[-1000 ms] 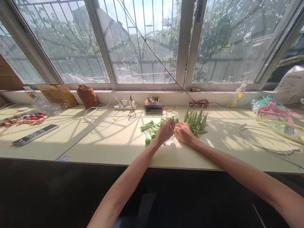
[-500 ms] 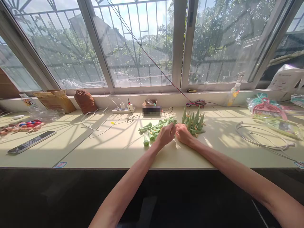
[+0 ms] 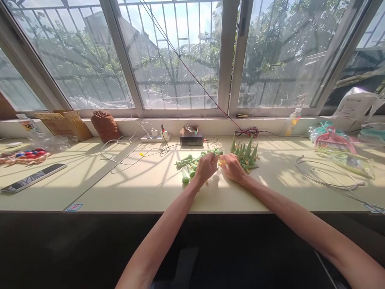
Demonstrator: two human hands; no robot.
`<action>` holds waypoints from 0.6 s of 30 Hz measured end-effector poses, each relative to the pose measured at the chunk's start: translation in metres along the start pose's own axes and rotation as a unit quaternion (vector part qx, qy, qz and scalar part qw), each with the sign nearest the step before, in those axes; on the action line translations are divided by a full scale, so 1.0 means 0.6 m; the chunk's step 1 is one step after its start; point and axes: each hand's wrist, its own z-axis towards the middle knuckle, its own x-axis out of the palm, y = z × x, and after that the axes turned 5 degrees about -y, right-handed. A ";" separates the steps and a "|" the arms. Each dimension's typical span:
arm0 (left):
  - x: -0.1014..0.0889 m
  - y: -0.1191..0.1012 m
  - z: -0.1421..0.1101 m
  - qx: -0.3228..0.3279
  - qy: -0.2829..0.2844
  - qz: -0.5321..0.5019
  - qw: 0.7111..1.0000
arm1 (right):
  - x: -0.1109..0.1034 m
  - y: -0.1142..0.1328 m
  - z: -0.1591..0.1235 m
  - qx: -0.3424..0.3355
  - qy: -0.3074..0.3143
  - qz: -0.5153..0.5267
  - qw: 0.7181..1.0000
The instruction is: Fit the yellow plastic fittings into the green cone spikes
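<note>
My left hand [image 3: 206, 167] is closed, its fingers pinched around a green cone-shaped piece [image 3: 214, 153], of which only a bit shows. To its left, several pale green tapered pieces [image 3: 185, 175] lie in a loose pile on the table. My right hand [image 3: 232, 165] is close by, fingers bent and closed, with small yellowish bits [image 3: 221, 162] at the fingertips; what it grips is too small to make out. Just beyond the right hand is a cluster of green cones [image 3: 247, 151], several standing upright with points up and small tan bits among them.
Behind the hands are a small box [image 3: 191, 138] and a power strip [image 3: 152, 138] with cords. At left lie a phone [image 3: 34, 177], a brown pouch [image 3: 105, 126] and red and blue balls [image 3: 31, 153]. A coiled cable [image 3: 327, 176] and a pink dustpan [image 3: 333, 140] are at right.
My hands have moved slightly apart: the left a little to the left, the right with its fingers raised and less curled, showing yellowish bits. The view has shifted slightly.
</note>
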 end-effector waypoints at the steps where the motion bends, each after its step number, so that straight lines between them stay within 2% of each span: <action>1: 0.001 0.002 0.000 0.002 0.010 -0.001 1.000 | -0.001 -0.002 0.000 0.003 -0.004 -0.003 1.000; 8: 0.008 0.016 -0.003 0.009 0.081 -0.007 0.997 | -0.005 -0.015 -0.001 0.018 0.008 -0.046 0.999; 18: 0.007 0.020 -0.001 0.001 0.110 -0.010 0.994 | -0.004 -0.023 -0.003 0.026 0.036 -0.100 0.994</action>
